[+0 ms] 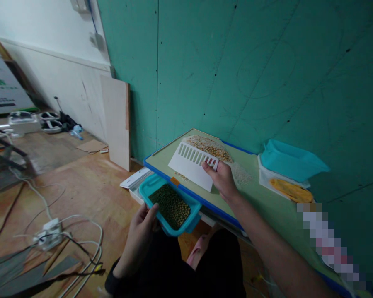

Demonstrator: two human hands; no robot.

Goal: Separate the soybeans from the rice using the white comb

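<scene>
My left hand [145,219] pinches the near-left rim of a teal plastic container [190,227], held just off the table's front edge. Inside it lie green beans [164,198] on the left and yellowish beans [182,211] on the right. In my right hand [222,179] is a flat white slotted scraper [191,170], tilted above the table, my thumb on its face and fingers through the end slots. Behind the scraper spreads a pile of yellowish beans [216,147] mixed with pale grains; more white grains [243,174] lie to its right. A few beans [182,176] sit near the front edge.
The green-topped table [161,154] with a blue edge stands against a green wall [199,62]. Toward its right are a teal basin [292,163] and a yellow cloth-like item [290,190]. Cables and a power strip [49,234] lie on the floor; a board [116,124] leans at the wall.
</scene>
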